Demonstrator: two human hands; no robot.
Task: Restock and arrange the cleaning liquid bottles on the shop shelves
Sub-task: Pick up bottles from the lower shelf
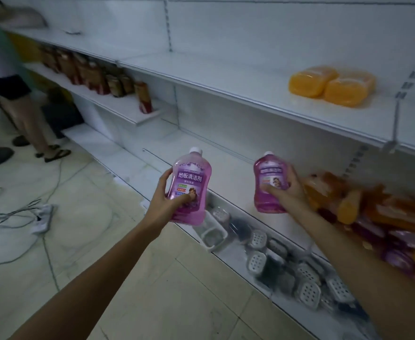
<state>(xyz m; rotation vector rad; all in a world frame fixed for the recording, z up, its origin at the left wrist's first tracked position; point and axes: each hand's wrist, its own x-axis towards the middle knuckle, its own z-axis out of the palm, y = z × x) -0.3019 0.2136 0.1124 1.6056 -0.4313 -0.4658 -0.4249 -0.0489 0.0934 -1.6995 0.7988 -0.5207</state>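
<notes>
Before the shelves, left hand, right hand grip two purple bottles

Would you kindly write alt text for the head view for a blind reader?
The left hand grips a light purple floor cleaner bottle and the right hand a darker purple bottle, before white shop shelves. Two orange bottles lie on the upper shelf; orange and purple bottles are heaped at right.

The light purple bottle has a white cap and a dark purple label with white writing. The other bottle is pink-purple. The two orange bottles are on a white shelf. The floor has pale cream tiles. The soap dishes are white with dots.
</notes>
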